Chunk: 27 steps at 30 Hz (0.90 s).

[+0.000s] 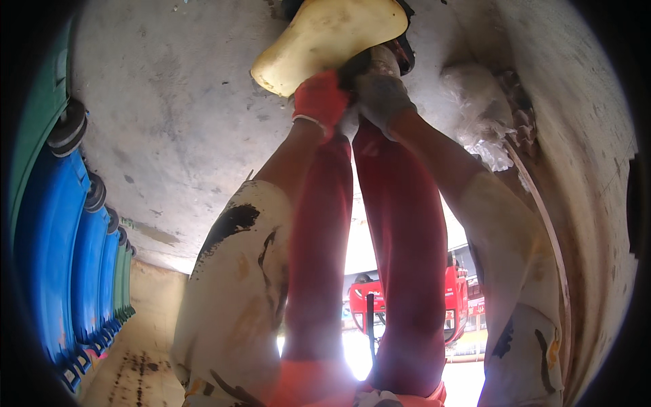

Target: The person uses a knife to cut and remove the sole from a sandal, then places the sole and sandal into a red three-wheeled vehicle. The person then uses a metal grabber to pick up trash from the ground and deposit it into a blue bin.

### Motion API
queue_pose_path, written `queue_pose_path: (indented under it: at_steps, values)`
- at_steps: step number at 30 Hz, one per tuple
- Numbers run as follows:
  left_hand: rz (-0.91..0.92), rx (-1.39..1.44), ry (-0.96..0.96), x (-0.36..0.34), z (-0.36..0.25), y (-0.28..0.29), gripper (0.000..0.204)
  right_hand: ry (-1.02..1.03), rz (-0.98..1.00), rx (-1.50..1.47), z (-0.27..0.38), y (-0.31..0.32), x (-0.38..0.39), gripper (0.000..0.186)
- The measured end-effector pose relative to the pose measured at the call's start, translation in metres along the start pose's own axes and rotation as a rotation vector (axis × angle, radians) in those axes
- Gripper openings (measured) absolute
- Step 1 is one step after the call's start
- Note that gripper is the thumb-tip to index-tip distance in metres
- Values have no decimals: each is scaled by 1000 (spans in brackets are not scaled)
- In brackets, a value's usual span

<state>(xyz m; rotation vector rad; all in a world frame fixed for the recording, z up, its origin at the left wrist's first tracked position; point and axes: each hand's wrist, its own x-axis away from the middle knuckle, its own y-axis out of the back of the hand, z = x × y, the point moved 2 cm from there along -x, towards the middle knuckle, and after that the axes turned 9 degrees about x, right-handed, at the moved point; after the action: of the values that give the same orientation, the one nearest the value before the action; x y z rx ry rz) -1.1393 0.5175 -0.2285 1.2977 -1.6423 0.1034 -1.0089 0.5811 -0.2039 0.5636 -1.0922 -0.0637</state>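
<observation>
My left hand [317, 100], in a red glove with a pale cuff, is closed just below a large, smooth, pale yellow curved piece [332, 37]. What that piece is I cannot make out. Close beside it, my right hand [382, 102] wears a grey glove, fingers curled near a dark strip [354, 68] and a greyish round part [384, 61]. Fingertips of both hands are hidden, and so is whatever they grip. Behind the yellow piece shows a dark edge, like a shoe. Two legs in dark red trousers [403, 203] run between my forearms, up to the hands.
Blue wheeled bins [44, 230] and green ones stand in a row along the left, appearing upside down. A crumpled clear plastic bag [478, 102] lies on the grey concrete floor [176, 88] at right, by a pale wall. Beyond the legs is a red vehicle [458, 298], also inverted.
</observation>
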Motion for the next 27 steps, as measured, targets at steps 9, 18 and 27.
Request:
queue_pose_path:
  at_steps: [9,18,27]
  values:
    - [-1,-26,-42,-6,11,-10,27,-128,32,-39,9,12,-4,21]
    - [106,-484,-200,-12,-1,-14,20,-63,36,-67,2,2,-15,20]
    - [96,-298,-229,-13,5,-8,20,-45,50,-57,1,1,-18,23]
